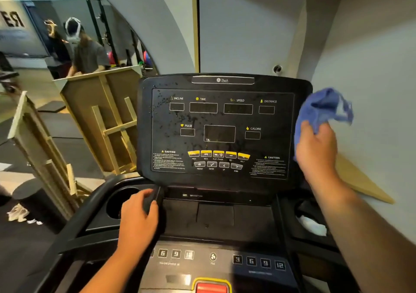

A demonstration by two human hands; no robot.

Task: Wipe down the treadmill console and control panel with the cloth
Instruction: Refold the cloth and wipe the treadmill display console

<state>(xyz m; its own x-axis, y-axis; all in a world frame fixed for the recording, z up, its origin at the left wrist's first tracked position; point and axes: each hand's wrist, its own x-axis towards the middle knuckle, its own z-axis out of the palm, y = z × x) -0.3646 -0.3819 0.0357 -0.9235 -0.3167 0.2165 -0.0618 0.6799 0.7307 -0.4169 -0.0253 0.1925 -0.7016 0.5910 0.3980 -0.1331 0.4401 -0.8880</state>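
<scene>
Right hand [316,145] grips the blue cloth [322,110] beside the console [221,130]; left hand [138,214] seemingly curls around a black handle [155,194].

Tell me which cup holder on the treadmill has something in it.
The right cup holder: something white lies inside it. The left cup holder, beside the left hand, looks dark and empty.

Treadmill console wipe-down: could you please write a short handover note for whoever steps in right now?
Right hand holds the blue cloth bunched up, beside the console's right edge.
Left hand grips the black handle below the console.
Done: cannot tell; droplets still speckle the console's left half.
Left: wipe the console face, then the lower control panel.
</scene>
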